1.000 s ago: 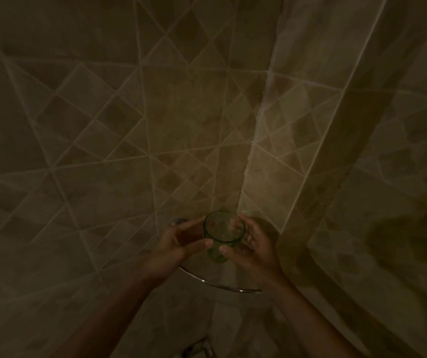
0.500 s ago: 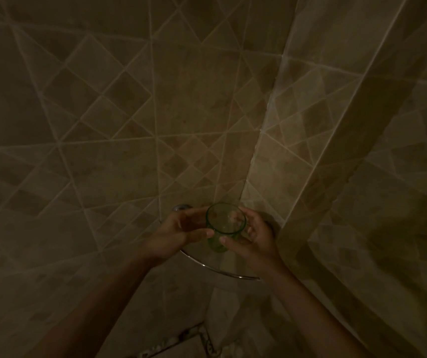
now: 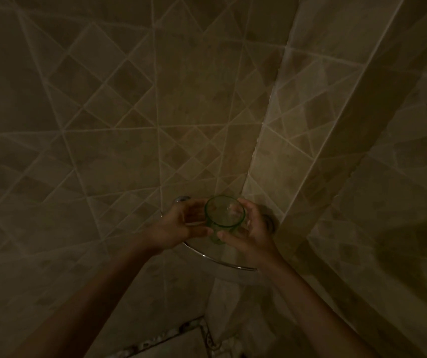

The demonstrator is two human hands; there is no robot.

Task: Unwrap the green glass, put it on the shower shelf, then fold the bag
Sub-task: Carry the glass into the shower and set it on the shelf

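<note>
A green glass (image 3: 223, 218) stands upright over the corner shower shelf (image 3: 217, 259), a clear pane with a metal rim fixed where two tiled walls meet. My left hand (image 3: 181, 226) cups the glass from the left, thumb tip on its lower side. My right hand (image 3: 251, 228) cups it from the right, thumb at its base and fingers behind the rim. Whether the glass touches the shelf I cannot tell in the dim light. No bag is in view.
Beige diamond-pattern tiled walls (image 3: 104, 125) close in on both sides of the corner. A round metal bracket (image 3: 181, 199) holds the shelf at the left. Below, a strip of shower floor with a pebbled border (image 3: 171, 337) shows.
The view has tilted down, showing more floor. Both hands and the glass keep the same hold over the shelf, shifted slightly forward toward the corner.
</note>
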